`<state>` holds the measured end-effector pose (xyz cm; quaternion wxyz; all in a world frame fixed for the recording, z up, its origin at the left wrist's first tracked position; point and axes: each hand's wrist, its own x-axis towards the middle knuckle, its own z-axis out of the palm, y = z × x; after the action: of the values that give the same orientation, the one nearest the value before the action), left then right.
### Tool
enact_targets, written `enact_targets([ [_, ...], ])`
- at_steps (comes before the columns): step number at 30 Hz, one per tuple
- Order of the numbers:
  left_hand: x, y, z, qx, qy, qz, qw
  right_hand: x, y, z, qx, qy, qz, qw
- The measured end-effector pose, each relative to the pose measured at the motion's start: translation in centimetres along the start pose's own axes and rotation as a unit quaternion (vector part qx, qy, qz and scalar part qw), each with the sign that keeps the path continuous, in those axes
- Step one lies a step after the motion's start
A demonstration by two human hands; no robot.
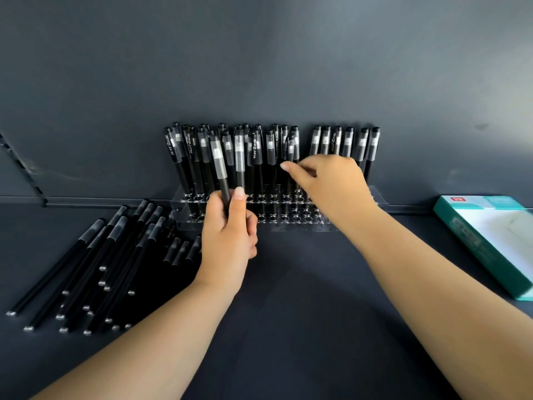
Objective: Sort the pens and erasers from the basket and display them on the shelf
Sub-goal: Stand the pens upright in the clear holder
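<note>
A clear acrylic pen stand [372, 193] sits against the dark back wall, with several black pens [349, 141] upright in its holes. My left hand [229, 238] grips two black pens [219, 166] upright in front of the stand's left half. My right hand [331, 180] reaches into the stand's middle, thumb extended and fingers curled around a standing pen [290, 148]; the fingertips are hidden behind the hand. A pile of loose black pens [95, 264] lies on the shelf at the left. No basket or erasers are in view.
A teal and white box [490, 241] lies flat at the right edge of the dark shelf [288, 284]. The stand's front rows show open holes [297, 217]. A slotted rail [23, 168] runs along the left wall.
</note>
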<state>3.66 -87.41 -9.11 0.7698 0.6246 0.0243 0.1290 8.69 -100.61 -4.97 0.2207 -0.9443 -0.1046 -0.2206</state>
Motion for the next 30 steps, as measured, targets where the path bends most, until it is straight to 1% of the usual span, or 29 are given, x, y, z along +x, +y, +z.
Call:
enact_targets([
  [2, -0.1, 0.1, 0.0, -0.01, 0.0, -0.002, 1.0, 0.1, -0.4, -0.9, 0.002, 0.018, -0.013, 1.0],
  [3, -0.1, 0.1, -0.1, -0.015, -0.003, -0.002, 1.0, 0.1, -0.6, -1.2, 0.024, 0.023, -0.02, 0.999],
  [5, -0.2, 0.1, -0.1, -0.024, -0.013, 0.002, 1.0, -0.2, -1.3, -1.9, 0.112, 0.008, -0.024, 0.993],
  [8, -0.4, 0.2, -0.2, -0.037, -0.045, 0.006, 0.998, -0.7, -2.6, -2.0, 0.265, -0.068, 0.001, 0.962],
  [9, -0.5, 0.2, -0.3, -0.04, -0.061, 0.004, 0.997, -0.8, -2.7, -1.9, 0.296, -0.098, 0.012, 0.95],
  [12, -0.6, 0.1, -0.3, -0.048, -0.1, -0.008, 0.994, -0.9, -2.7, -1.6, 0.36, -0.174, 0.034, 0.916],
  [13, -0.6, 0.1, -0.2, -0.05, -0.107, -0.013, 0.993, -0.9, -2.6, -1.6, 0.379, -0.187, 0.044, 0.905],
  [15, -0.6, 0.0, -0.1, -0.051, -0.111, -0.014, 0.992, -0.6, -2.1, -1.9, 0.389, -0.198, 0.062, 0.898],
  [17, -0.3, -0.4, 0.0, -0.018, -0.1, -0.006, 0.995, 0.0, -1.5, -2.7, 0.39, -0.184, 0.076, 0.899],
  [19, 0.0, -0.9, -0.1, 0.035, -0.083, 0.008, 0.996, 0.6, -0.9, -3.8, 0.381, -0.141, 0.084, 0.91],
  [21, 0.1, -0.9, -0.1, 0.065, -0.076, 0.014, 0.995, 1.1, -0.2, -4.8, 0.323, -0.061, 0.073, 0.942],
  [22, 0.1, -0.8, -0.1, 0.065, -0.078, 0.01, 0.995, 1.4, 0.1, -5.2, 0.279, -0.015, 0.061, 0.958],
  [24, 0.1, -0.7, 0.1, 0.036, -0.082, -0.013, 0.996, 1.7, 0.5, -5.6, 0.213, 0.051, 0.046, 0.975],
  [27, 0.4, -0.8, 0.4, -0.001, -0.065, -0.047, 0.997, 1.9, 0.9, -5.5, 0.196, 0.076, 0.05, 0.976],
  [30, 0.5, -1.1, 0.4, 0.009, -0.053, -0.036, 0.998, 1.8, 0.8, -4.8, 0.178, 0.066, 0.056, 0.98],
])
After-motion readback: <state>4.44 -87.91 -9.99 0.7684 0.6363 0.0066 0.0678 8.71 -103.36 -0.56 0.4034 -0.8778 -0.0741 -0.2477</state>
